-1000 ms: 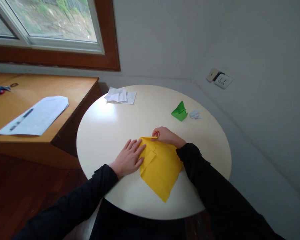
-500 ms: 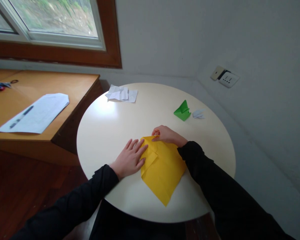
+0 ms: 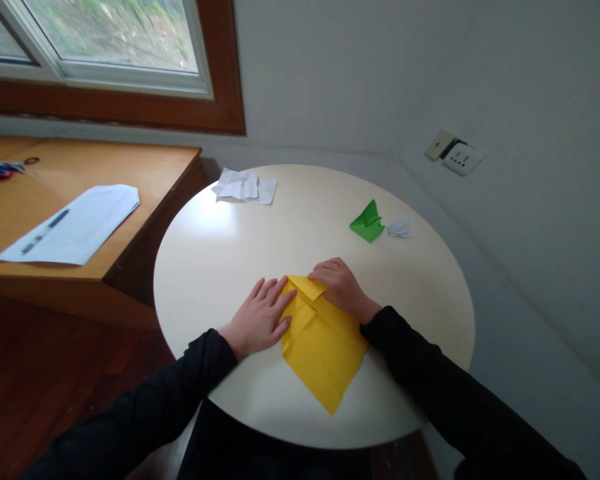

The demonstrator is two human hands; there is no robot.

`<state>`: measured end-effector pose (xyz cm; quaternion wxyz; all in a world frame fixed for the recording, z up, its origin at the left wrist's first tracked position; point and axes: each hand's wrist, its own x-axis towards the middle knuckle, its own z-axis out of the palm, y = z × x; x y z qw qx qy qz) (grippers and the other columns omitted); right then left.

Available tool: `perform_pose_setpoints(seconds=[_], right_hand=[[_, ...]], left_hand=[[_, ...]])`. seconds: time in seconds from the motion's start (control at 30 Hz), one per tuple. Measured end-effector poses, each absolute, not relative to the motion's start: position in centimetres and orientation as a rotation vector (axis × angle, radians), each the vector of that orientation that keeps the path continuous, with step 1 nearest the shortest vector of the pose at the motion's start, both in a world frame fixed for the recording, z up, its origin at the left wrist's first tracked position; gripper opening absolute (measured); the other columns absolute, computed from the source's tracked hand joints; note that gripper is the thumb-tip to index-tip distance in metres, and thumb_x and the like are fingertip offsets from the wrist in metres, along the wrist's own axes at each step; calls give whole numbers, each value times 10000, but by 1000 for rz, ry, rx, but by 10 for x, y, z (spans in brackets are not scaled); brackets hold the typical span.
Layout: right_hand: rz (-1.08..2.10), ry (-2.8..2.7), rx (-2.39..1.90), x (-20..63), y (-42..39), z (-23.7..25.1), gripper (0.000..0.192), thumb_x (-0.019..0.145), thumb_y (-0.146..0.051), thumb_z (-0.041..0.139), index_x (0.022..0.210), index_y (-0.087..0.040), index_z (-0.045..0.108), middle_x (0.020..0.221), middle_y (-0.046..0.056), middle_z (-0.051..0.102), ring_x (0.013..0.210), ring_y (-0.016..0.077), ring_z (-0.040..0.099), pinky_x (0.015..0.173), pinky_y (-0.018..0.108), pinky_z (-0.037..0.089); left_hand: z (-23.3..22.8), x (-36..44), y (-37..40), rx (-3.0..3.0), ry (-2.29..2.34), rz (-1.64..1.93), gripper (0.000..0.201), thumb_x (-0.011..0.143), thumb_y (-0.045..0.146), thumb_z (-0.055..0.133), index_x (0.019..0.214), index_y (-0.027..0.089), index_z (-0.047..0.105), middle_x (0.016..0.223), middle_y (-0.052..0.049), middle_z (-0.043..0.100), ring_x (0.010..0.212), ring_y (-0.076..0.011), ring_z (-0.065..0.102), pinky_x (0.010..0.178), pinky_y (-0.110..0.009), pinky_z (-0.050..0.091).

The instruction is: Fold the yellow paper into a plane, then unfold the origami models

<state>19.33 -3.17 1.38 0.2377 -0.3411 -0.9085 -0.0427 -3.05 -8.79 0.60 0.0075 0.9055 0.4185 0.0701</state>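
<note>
- Yellow paper (image 3: pixel 325 353): right edge partly hidden by the right hand (image 3: pixel 344 290) and dark sleeve (image 3: pixel 405 350).
- That hand's thumb: hidden.
- Scissors (image 3: pixel 11 168): blurred, cut off at left.
- Window (image 3: pixel 120 33): cut off at top and left.
- Pen (image 3: pixel 46 231): blurred.

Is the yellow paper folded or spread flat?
Partly folded: the yellow paper has two flaps turned inward, while its near corner lies spread.

Wearing long black sleeves (image 3: pixel 145 403), plain and loosely creased. Slightly ruffled at the cuffs (image 3: pixel 226 348). Dressed in dark cloth (image 3: pixel 280 461) over the lap as well.
</note>
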Motion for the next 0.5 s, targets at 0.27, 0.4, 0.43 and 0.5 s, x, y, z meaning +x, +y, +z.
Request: perform_pose_setpoints(seconds=[0.27, 0.4, 0.43, 0.5], right_hand=[[-137, -2525, -685, 201, -33, 5, 247, 891, -76, 381, 919, -167, 610, 1054, 71, 691, 1018, 171, 604, 869, 339, 425], [12, -2533, -711, 203, -30, 3, 274, 804, -27, 409, 927, -163, 612, 1031, 81, 700, 857, 171, 640, 798, 334, 466], [33, -2540, -727, 204, -29, 3, 290, 785, -18, 412, 935, -164, 613, 1033, 80, 700, 845, 176, 640, 793, 340, 469], [56, -2560, -746, 204, -28, 3, 321, 758, -7, 415, 955, -163, 614, 1040, 81, 698, 842, 186, 638, 791, 350, 471]], left_hand=[[6, -30, -88, 2827, 1303, 222, 501, 901, 384, 366, 1359, 184, 403, 1438, -136, 369, 1301, -293, 348, 1097, -481, 220], [6, -30, -88, 2814, 1291, 251, 498, 905, 380, 356, 1356, 177, 407, 1423, -147, 376, 1304, -293, 336, 1099, -489, 220], [6, -30, -89, 2814, 1292, 265, 498, 904, 378, 357, 1354, 172, 409, 1416, -149, 380, 1307, -297, 326, 1100, -494, 219], [7, -30, -89, 2820, 1292, 296, 500, 901, 373, 359, 1350, 162, 413, 1404, -150, 383, 1319, -303, 297, 1101, -504, 215]])
